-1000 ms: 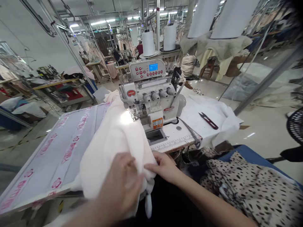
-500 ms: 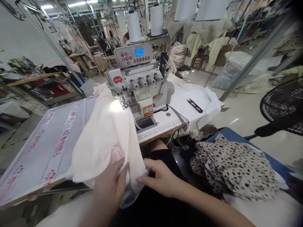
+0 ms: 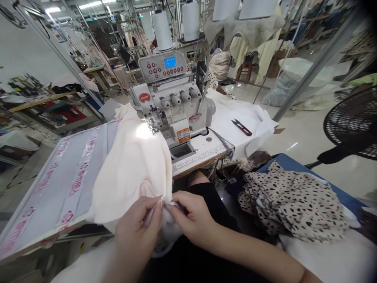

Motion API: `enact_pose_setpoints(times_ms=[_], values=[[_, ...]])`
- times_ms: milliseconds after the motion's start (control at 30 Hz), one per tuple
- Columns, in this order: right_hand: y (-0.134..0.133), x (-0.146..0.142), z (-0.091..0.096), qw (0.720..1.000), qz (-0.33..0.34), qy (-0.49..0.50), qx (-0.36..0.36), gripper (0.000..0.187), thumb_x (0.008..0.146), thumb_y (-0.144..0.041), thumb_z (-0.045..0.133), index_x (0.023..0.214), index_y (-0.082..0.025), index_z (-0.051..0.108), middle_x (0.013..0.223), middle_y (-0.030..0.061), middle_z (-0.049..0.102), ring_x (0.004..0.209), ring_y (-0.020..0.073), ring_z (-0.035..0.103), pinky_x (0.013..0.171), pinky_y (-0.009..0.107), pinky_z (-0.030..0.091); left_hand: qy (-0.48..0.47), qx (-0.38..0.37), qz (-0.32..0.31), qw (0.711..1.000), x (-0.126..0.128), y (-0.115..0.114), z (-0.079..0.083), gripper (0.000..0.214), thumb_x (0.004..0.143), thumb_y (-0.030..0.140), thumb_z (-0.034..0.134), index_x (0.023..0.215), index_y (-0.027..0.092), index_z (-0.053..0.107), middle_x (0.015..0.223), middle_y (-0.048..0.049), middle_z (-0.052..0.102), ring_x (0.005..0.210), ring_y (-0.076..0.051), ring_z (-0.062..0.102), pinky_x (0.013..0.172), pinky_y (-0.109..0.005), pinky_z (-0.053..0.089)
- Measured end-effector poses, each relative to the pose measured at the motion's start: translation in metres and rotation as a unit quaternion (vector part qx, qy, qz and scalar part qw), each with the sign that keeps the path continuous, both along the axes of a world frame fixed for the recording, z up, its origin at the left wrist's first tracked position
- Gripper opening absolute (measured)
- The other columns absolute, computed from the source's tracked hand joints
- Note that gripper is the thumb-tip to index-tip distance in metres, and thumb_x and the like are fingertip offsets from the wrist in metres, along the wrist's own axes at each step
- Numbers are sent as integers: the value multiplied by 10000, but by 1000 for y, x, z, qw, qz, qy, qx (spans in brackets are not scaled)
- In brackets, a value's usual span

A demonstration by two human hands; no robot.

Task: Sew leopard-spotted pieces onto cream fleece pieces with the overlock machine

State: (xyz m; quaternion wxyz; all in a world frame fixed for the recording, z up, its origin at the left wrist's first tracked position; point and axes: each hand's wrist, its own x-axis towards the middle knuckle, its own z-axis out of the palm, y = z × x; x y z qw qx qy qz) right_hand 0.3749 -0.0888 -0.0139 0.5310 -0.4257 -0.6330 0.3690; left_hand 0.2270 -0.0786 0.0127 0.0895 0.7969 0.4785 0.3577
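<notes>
Left hand (image 3: 138,225), right hand (image 3: 194,217), both pinching soft pale fabric (image 3: 126,169), fuzzy-edged, draped.

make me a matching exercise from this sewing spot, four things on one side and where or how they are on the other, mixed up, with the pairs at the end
Things
1. pale cloth
2. thread snips
3. spotted cloth
4. fan

Places and states
A. on white fabric beside the sewing machine
B. black, at the picture's right edge
C. pinched by the left hand and right hand
D. heaped over a blue surface

Pairs: 1-C, 2-A, 3-D, 4-B
</notes>
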Motion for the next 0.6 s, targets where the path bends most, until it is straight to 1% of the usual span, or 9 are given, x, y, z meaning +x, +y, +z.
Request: enact_pose_setpoints(times_ms=[167, 333, 467, 600], values=[[2, -2, -1, 1000, -12, -22, 11, 140, 792, -146, 446, 708, -153, 557, 616, -8, 516, 558, 89, 457, 545, 190, 371, -25, -12, 4, 1000, -1, 0, -5, 69, 797, 245, 555, 793, 195, 603, 740, 17, 632, 678, -106, 594, 651, -207, 462], [4, -1, -3, 999, -17, -32, -4, 133, 774, -134, 442, 717, -158, 560, 624, -6, 538, 548, 89, 461, 541, 192, 371, 23, -2, -26, 999, 3, -1, -1, 92, 825, 220, 515, 840, 190, 600, 749, 11, 636, 678, -107, 592, 618, -214, 451], [0, 1, -1, 999, 6, -31, -40, 123, 767, -114, 436, 705, -155, 534, 630, -11, 514, 558, 88, 451, 536, 190, 360, 58, 44, -76, 994, 5, 2, -1, 71, 828, 182, 508, 864, 184, 569, 726, 21, 628, 655, -98, 590, 601, -212, 436], [-5, 4, 5, 996, 52, -12, -69, 118, 747, -79, 429, 743, -158, 516, 643, -24, 488, 569, 83, 438, 545, 180, 367, 67, 69, -84, 992, 4, 4, -3, 69, 815, 181, 531, 880, 178, 554, 720, 19, 624, 660, -97, 592, 642, -208, 441]])
